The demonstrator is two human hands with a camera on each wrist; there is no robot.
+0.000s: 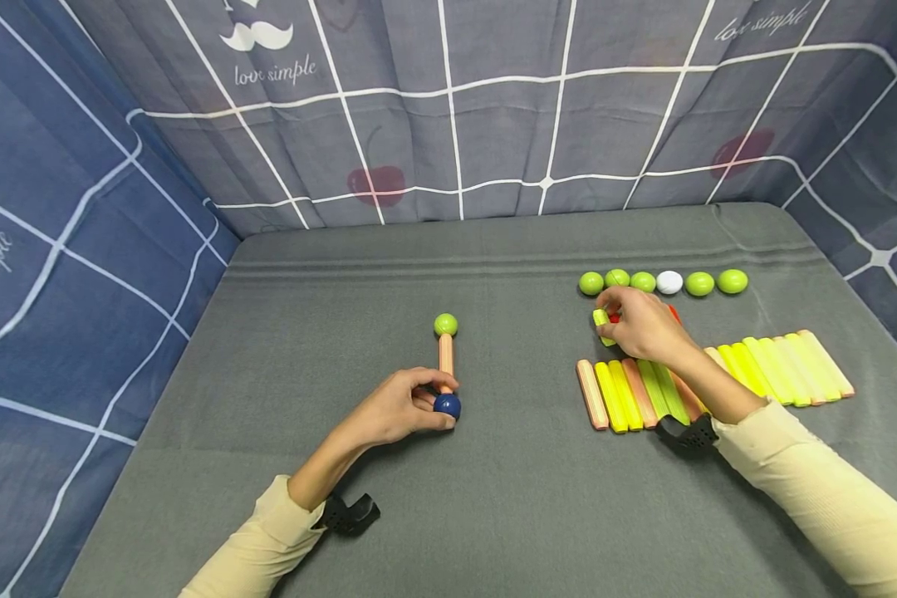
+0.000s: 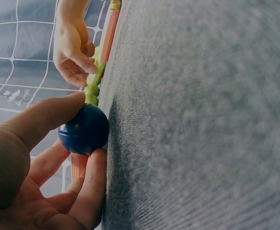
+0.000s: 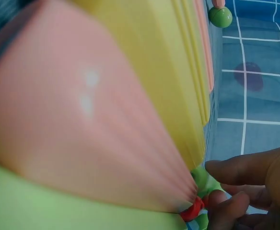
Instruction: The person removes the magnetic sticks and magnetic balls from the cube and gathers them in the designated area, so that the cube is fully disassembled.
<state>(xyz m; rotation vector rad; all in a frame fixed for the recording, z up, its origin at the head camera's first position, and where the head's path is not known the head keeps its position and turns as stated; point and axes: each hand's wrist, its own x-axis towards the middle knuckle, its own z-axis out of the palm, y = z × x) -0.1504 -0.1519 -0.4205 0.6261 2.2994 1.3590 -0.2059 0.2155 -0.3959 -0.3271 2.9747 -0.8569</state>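
My left hand (image 1: 404, 407) pinches a glossy dark blue ball (image 1: 447, 406) between thumb and fingers, low over the grey cloth. In the left wrist view the blue ball (image 2: 84, 129) fills the gap between the fingertips. A peach ridged stick (image 1: 446, 362) runs away from the ball, and a green ball (image 1: 445, 325) sits at its far end. Over on the right, my right hand (image 1: 646, 325) pinches a short light-green stick (image 1: 601, 320). Red pieces (image 1: 674, 313) lie partly hidden beneath that hand.
Several green balls (image 1: 699, 284) and one white ball (image 1: 669, 282) form a row behind the right hand. Yellow, peach and green long sticks (image 1: 619, 397) lie side by side under the right forearm, with more pale yellow sticks (image 1: 785, 370) farther right. A checked curtain (image 1: 493, 133) hangs behind the table.
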